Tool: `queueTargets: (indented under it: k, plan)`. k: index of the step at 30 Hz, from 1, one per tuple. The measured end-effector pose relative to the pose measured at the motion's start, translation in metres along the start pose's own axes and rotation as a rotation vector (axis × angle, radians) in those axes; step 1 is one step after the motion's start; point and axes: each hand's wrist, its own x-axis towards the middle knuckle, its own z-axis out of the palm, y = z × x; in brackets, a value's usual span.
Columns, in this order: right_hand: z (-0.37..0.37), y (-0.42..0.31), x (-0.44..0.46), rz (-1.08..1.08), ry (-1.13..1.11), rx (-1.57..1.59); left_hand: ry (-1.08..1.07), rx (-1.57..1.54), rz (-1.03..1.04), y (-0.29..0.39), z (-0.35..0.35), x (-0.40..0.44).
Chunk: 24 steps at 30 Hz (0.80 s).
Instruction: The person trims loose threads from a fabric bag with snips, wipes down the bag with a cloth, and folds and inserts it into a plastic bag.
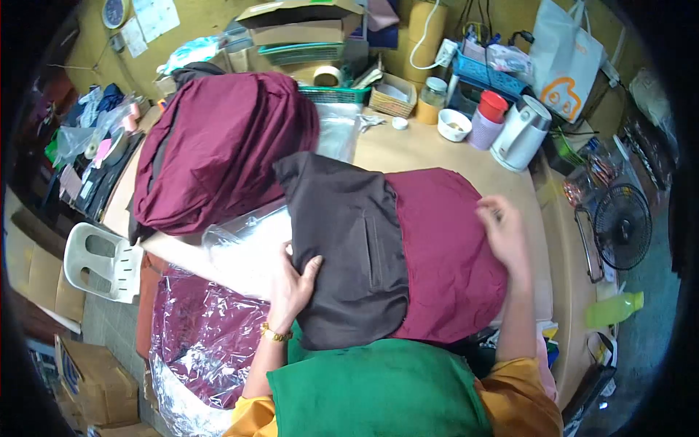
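We have a black-and-maroon fabric piece (451, 255) spread at the near side of the table (415, 149), right in front of us. Its black half, with a straight slit, lies to the left, and its maroon half to the right. Our left hand (293, 284) is at the black edge, thumb apart from the forefinger; we cannot tell whether its fingers grip the cloth. Our right hand (504, 229) is at the maroon half's far right edge with curled fingers, and whether they pinch anything is unclear.

Beyond the black half, to the left, sits a bulky maroon fabric pile (218, 138), with clear plastic (244, 244) just beside it. Farther back we see a tape roll (328, 76), a wicker basket (393, 98), a glass jar (434, 91) and a white bowl (454, 131). To their right stand a lilac container (484, 132) with a red cup (493, 106) on top, and a white kettle (520, 135).

Off to our right are a black fan (622, 226) and a yellow-green bottle (614, 310). On our left are a plastic-wrapped maroon bundle (207, 335), a white plastic chair (102, 262) and a cardboard box (98, 382).
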Motion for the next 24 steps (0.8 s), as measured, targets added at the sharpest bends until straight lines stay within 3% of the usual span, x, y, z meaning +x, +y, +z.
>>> queueTargets:
  k: [1,4,6,7,10,11,13,14,16,18,19,21,24]
  plan:
    - [0.012,-0.014,-0.019,-0.045,-0.07,0.005,0.17,0.095,0.212,-0.003,0.0,-0.001]
    - [0.047,-0.027,-0.048,-0.298,-0.237,-0.029,0.297,0.225,0.47,0.027,-0.011,-0.007]
    - [0.062,-0.036,-0.052,-0.313,-0.262,-0.018,-0.168,0.163,0.689,0.046,-0.01,-0.013]
    - [0.064,-0.041,-0.051,-0.309,-0.265,-0.015,-0.374,0.168,0.68,0.061,-0.007,-0.022]
    - [0.063,-0.058,-0.036,-0.329,-0.215,-0.005,-0.674,0.36,0.985,0.03,0.015,-0.043]
    - [0.064,-0.061,-0.026,-0.356,-0.219,-0.006,-0.673,0.364,0.985,0.026,0.018,-0.041]
    - [0.067,-0.079,-0.005,-0.301,-0.289,0.031,-0.817,0.041,0.731,0.034,0.016,-0.027]
    - [0.075,-0.081,0.007,-0.302,-0.287,0.028,-0.728,0.012,0.573,0.049,0.008,-0.015]
    - [0.104,-0.068,0.03,-0.195,-0.351,0.219,-0.311,-0.001,0.616,0.046,0.014,0.014]
    - [0.143,-0.039,0.043,-0.178,-0.313,0.303,-0.061,0.121,0.595,0.04,0.022,0.041]
    - [0.16,-0.027,0.049,-0.152,-0.279,0.386,-0.056,0.121,0.601,0.037,0.028,0.051]
    - [0.186,-0.01,0.044,-0.119,-0.214,0.486,-0.138,-0.005,0.416,0.036,0.046,0.066]
    - [0.204,0.004,0.035,0.0,-0.185,0.596,-0.151,0.114,0.428,0.029,0.082,0.078]
